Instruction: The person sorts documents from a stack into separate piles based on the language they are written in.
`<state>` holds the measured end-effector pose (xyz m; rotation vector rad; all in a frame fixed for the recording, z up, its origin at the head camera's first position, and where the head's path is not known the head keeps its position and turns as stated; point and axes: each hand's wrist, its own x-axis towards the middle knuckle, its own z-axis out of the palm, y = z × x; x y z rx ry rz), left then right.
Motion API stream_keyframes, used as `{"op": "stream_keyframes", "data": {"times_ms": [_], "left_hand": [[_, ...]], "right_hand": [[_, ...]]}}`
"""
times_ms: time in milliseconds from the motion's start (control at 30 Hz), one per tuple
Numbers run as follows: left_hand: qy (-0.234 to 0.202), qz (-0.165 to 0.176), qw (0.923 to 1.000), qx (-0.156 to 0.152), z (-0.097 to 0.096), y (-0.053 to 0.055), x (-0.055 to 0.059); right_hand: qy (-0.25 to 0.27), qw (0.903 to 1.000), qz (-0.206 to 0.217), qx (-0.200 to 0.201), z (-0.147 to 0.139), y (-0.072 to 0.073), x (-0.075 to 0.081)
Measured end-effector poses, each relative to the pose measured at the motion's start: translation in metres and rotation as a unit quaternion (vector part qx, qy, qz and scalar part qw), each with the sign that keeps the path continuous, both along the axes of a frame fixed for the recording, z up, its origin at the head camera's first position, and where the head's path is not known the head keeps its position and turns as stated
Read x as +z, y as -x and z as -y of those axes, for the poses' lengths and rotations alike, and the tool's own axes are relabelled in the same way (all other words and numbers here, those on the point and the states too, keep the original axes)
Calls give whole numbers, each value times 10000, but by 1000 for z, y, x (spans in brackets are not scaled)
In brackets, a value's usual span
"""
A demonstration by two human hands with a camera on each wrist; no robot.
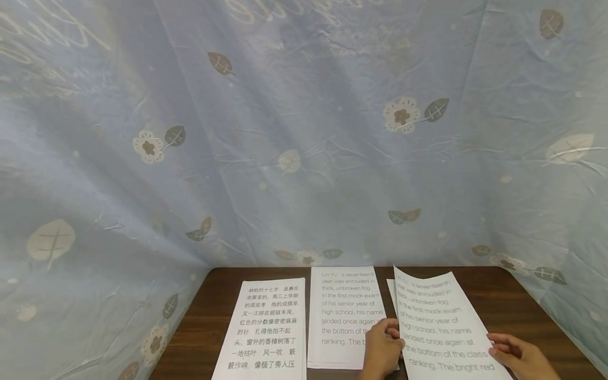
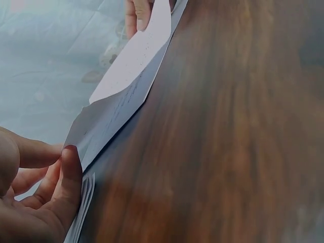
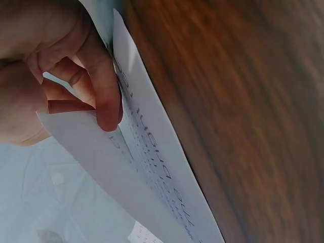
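My left hand (image 1: 382, 348) pinches the left edge of a sheet of paper (image 1: 439, 322) printed with large English text. The right hand (image 1: 522, 356) holds the same sheet by its right edge. The sheet is raised and bowed, with its far corners lifted. Beneath it lies more printed paper (image 3: 152, 126), mostly covered; a strip shows at its left. In the left wrist view, thumb and fingers (image 2: 71, 164) meet at the sheet's edge. A middle stack of English pages (image 1: 344, 311) lies beside the left hand, which covers its lower right part.
A stack of pages with Chinese text (image 1: 266, 327) lies at the left of the dark wooden table (image 1: 199, 322). Blue cloth (image 1: 304, 200) with leaf and flower prints hangs behind and along the sides of the table.
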<state>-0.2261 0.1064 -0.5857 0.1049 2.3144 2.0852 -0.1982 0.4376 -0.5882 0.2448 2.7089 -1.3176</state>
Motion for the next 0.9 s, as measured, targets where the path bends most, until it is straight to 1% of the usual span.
{"op": "stream_keyframes", "data": {"times_ms": [100,133,233,400,567,633,700,800,833,900], "left_hand": [[-58,33,10000,-11,-4,-1,1],[-46,-8,10000,-41,-6,-1,1],[-65,-7,9999,-83,-11,-2,2],[108,-4,9999,-51,-16,-3,1],[308,-3,9995,-42,-18,-2,0],[356,-55,9993,-26,-17,-2,0],[372,-87,9993,-28,-16,-2,0],[334,-102,9994,-66,-15,-1,2],[289,-59,9995,-87,-15,-1,2],[266,-55,9996,-107,-14,-1,3]], "right_hand": [[48,9999,59,-79,-3,0,0],[56,9999,71,-105,-4,0,1],[35,10000,21,-41,-8,0,3],[90,9999,-82,101,-15,0,6],[79,10000,8,42,-17,2,3],[-32,10000,28,-22,-17,2,1],[-285,9996,22,-56,-17,3,1],[-661,9978,40,-56,-18,5,1],[-776,9969,65,-62,-18,5,1],[-998,9950,68,13,-19,5,1]]}}
